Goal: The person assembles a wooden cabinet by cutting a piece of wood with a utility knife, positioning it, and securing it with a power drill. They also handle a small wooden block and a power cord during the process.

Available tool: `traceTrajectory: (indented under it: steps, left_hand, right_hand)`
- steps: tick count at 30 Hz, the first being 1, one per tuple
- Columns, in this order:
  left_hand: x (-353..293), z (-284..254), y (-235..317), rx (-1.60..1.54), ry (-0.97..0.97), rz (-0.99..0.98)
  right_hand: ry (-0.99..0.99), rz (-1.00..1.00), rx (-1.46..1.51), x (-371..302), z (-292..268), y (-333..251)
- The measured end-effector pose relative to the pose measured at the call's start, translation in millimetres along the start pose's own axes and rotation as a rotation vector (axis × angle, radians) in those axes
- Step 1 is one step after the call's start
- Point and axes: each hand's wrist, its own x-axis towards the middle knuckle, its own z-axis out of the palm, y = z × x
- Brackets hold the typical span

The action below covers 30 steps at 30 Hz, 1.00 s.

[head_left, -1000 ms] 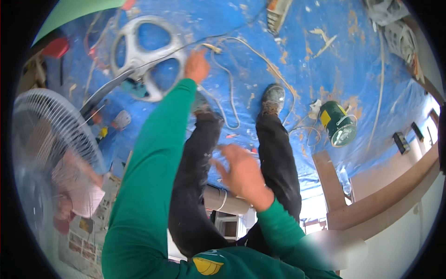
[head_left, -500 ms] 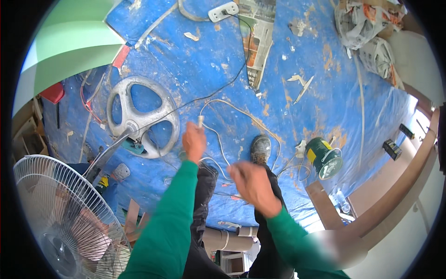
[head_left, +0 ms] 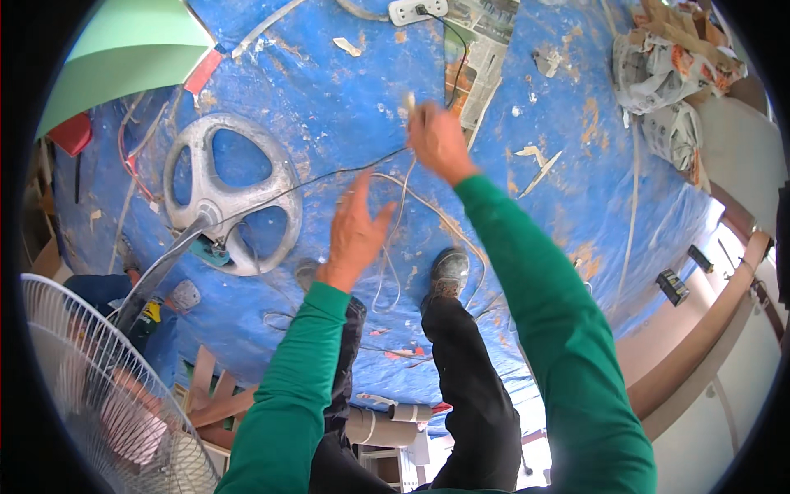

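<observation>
My right hand (head_left: 441, 142) is raised ahead of me, its fingers closed on a white cable near its pale plug-like end (head_left: 410, 100), which pokes up past the fingers. From there the thin white cable (head_left: 401, 216) hangs down toward the blue sheet in a loose loop. To its left, my left hand (head_left: 355, 235) is open, fingers and thumb apart, holding nothing. A thin black cord (head_left: 329, 175) runs behind the hands to a white power strip (head_left: 418, 10) at the top.
A fan (head_left: 115, 387) stands at left, with its round grey base (head_left: 206, 198) on the blue plastic sheet (head_left: 362, 90). Newspaper (head_left: 485, 49), plastic bags (head_left: 658, 74) and a small black box (head_left: 673, 287) lie about. Another person's shoe (head_left: 183, 295) is near the fan.
The pale plug end has passed from my left hand to my right, which has moved up and forward. My left hand has opened. My right forearm now hides the green bucket.
</observation>
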Motion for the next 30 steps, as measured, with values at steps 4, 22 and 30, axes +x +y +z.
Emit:
traceTrajectory:
  steps: [4,22,30]
  left_hand:
    - [18.5,1.0,-61.3,0.278,-0.134,0.001]
    - [62.1,17.2,-99.8,0.596,-0.469,-0.148]
    - [67.3,22.5,-88.7,0.574,-0.478,-0.183]
  right_hand:
    - [0.095,-0.060,-0.331,111.8,-12.9,17.7]
    - [0.073,-0.105,-0.602,210.6,-15.7,-3.6]
    - [-0.075,-0.168,-0.822,244.4,-31.1,-2.5]
